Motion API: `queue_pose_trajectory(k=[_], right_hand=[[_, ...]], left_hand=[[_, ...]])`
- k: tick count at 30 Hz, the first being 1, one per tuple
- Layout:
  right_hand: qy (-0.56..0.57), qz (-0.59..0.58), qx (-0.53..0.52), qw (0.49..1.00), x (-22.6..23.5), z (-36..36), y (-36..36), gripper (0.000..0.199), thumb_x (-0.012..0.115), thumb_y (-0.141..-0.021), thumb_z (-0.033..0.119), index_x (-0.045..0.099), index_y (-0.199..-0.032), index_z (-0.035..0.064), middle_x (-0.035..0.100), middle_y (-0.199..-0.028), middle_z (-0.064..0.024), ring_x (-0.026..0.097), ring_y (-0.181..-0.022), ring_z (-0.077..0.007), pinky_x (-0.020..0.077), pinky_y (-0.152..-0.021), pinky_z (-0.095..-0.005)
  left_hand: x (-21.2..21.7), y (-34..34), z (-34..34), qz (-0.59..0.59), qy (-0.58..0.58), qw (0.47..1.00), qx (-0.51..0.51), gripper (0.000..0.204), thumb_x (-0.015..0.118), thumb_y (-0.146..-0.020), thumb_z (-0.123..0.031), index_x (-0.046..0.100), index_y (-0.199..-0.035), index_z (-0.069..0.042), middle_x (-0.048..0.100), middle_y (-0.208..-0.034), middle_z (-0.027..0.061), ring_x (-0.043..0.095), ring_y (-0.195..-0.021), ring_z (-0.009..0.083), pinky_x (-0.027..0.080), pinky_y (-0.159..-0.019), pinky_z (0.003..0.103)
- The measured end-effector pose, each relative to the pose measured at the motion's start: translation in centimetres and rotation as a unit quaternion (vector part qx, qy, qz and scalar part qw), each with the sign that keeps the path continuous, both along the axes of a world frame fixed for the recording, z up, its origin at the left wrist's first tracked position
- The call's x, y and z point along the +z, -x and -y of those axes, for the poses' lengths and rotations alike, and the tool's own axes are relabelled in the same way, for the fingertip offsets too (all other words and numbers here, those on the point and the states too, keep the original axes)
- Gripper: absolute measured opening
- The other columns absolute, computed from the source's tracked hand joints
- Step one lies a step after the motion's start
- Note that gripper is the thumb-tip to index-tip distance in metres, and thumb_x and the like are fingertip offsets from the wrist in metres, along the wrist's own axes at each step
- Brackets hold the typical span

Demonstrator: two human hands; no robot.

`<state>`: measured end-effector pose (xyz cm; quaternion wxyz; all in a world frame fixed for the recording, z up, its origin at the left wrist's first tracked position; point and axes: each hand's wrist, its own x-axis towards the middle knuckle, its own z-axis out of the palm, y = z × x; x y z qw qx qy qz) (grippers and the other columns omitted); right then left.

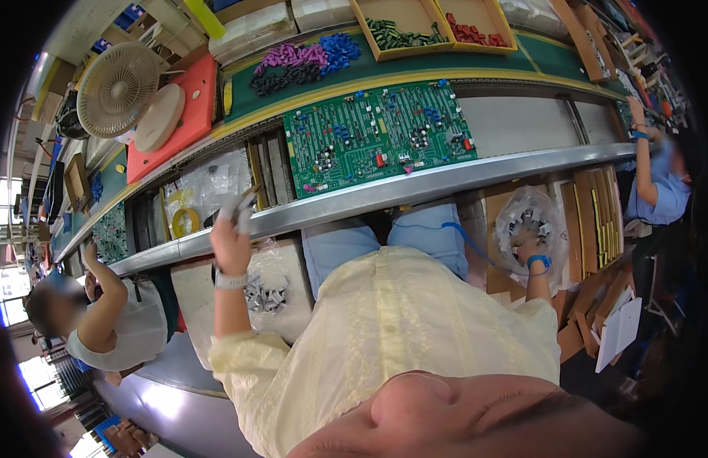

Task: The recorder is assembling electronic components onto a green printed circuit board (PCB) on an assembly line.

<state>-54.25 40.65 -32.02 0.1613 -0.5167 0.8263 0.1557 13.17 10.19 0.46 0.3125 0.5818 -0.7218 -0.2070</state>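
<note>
My left hand is raised over the metal rail, left of the circuit board. Its fingertips are smeared by motion, with something pale at them that I cannot make out. My right hand reaches into a clear plastic bag of small silver-grey metal parts; its fingers are partly hidden among them. A large green circuit board, populated with blue, red and black components, lies beyond the rail. More silver-grey parts sit in a plastic bag below my left hand.
Purple, blue and black components are heaped on the green bench. Yellow trays hold green and red components. A fan stands far left, near yellow tape. Co-workers sit at both sides.
</note>
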Motion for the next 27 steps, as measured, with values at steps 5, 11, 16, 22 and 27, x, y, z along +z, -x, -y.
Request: queue_pose_trajectory(k=[5,11,16,22,27], right_hand=[[-0.052,0.154,-0.144,0.976,11.7,5.4,-6.8,0.052,0.06,-0.06,0.016,0.053,-0.107,-0.0067,0.05,-0.111,-0.0313,0.041,-0.115,-0.0411,0.0315,-0.099,-0.0424],[-0.065,0.104,-0.068,0.99,11.9,5.7,-7.6,0.037,0.054,-0.068,0.022,0.062,-0.097,0.0003,0.06,-0.095,-0.0276,0.055,-0.094,-0.0442,0.0437,-0.084,-0.0444],[0.008,0.097,-0.192,0.977,14.1,7.7,-11.0,0.04,0.05,-0.064,0.017,0.06,-0.098,-0.0017,0.059,-0.095,-0.0304,0.056,-0.092,-0.044,0.0435,-0.083,-0.0453],[0.067,0.098,-0.17,0.978,9.4,4.7,-7.1,0.034,0.051,-0.065,0.017,0.061,-0.091,-0.0038,0.061,-0.084,-0.0291,0.059,-0.086,-0.0433,0.0447,-0.08,-0.0448],[0.094,0.221,-0.282,0.929,8.6,3.0,-3.4,0.035,0.057,-0.065,0.017,0.06,-0.092,-0.0056,0.062,-0.082,-0.0261,0.061,-0.082,-0.0406,0.0459,-0.073,-0.0432]], left_hand=[[-0.8,4.5,5.7,0.143,0.05,0.97,-0.193,0.023,0.066,-0.077,-0.013,0.061,-0.098,-0.004,0.064,-0.084,0.015,0.064,-0.073,0.0251,0.05,-0.064,0.034],[-0.6,6.3,6.5,0.111,-0.105,0.962,-0.225,0.021,0.066,-0.075,-0.013,0.064,-0.094,-0.004,0.063,-0.082,0.0156,0.063,-0.074,0.028,0.049,-0.065,0.034],[-1.0,6.2,6.7,0.153,-0.066,0.953,-0.252,0.019,0.066,-0.075,-0.014,0.064,-0.092,-0.005,0.062,-0.079,0.015,0.061,-0.073,0.0292,0.049,-0.065,0.036],[-1.3,6.5,6.8,0.135,-0.037,0.953,-0.27,0.015,0.065,-0.075,-0.014,0.064,-0.088,-0.006,0.06,-0.076,0.014,0.058,-0.072,0.0296,0.048,-0.065,0.037],[-1.9,6.2,6.3,0.168,0.003,0.946,-0.277,0.014,0.065,-0.074,-0.013,0.064,-0.087,-0.006,0.059,-0.073,0.0129,0.058,-0.07,0.0294,0.048,-0.064,0.038]])
